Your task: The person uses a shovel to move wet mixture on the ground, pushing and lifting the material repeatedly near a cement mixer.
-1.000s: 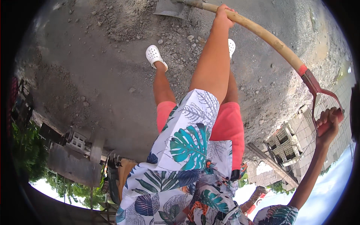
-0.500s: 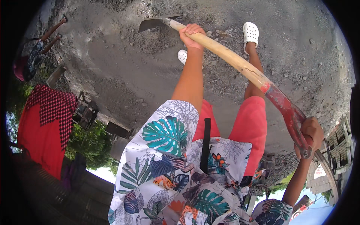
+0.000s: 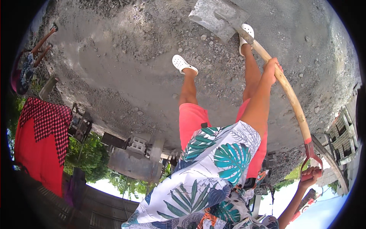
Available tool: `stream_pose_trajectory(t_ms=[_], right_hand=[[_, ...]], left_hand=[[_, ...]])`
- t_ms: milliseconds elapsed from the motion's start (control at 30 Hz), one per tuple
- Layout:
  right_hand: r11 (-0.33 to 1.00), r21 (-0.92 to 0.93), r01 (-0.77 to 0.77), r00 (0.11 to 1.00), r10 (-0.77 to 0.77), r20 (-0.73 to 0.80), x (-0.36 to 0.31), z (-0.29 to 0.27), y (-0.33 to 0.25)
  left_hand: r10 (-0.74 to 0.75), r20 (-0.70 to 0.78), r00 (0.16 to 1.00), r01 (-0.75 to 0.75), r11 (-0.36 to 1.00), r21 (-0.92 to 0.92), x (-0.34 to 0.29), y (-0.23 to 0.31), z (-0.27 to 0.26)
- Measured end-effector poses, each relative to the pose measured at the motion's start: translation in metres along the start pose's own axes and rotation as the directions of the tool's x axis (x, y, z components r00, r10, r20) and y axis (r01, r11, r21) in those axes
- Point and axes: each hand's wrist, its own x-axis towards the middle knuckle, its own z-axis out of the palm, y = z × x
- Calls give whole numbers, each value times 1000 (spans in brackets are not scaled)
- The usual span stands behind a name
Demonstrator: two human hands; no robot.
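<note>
I hold a shovel [image 3: 292, 96] slantwise along my right side. My left hand [image 3: 273, 70] is wrapped round the pale wooden shaft, not far below the metal socket. At the other end, my right hand [image 3: 312, 175] is closed on the grip of the red D-shaped handle. The broad grey blade [image 3: 221, 17] is at the top of the view, over the gravel by my right foot; I see no heap on it. Whether it touches the ground I cannot tell. Part of the right white clog [image 3: 247, 29] shows beside the blade's socket.
Grey gravelly ground [image 3: 133, 72] with loose stones spreads around my feet. Another person [image 3: 32, 63] is at the far left. A red cloth with a checked edge [image 3: 42, 141] hangs at left. Concrete blocks [image 3: 137, 145] lie behind me, and a pale slatted structure [image 3: 341, 139] stands at right.
The shovel has swung to the right, its blade now near the right foot and its face showing. My left hand moved right with the shaft; the right hand and handle end moved lower in view.
</note>
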Motion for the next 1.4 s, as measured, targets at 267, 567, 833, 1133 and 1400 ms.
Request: stream_pose_trajectory(t_ms=[267, 567, 833, 1133, 1400], right_hand=[[989, -141, -35, 993, 50, 107, 18, 229, 7], [929, -91, 358, 836, -275, 474, 28, 191, 37], [323, -54, 945, 173, -353, 919, 23, 262, -24], [723, -504, 471, 831, -173, 529, -18, 179, 78], [894, -385, 230, 973, -206, 103, -43, 82, 10]], left_hand=[[146, -12, 989, -145, 989, 14, 2, 230, -47], [276, 166, 947, -244, 951, -192, -31, 232, -45], [509, 508, 694, -24, 723, -691, -130, 260, -106], [267, -41, 963, -267, 916, -298, -109, 200, -181], [87, -126, 988, -119, 954, -276, -53, 33, -125]])
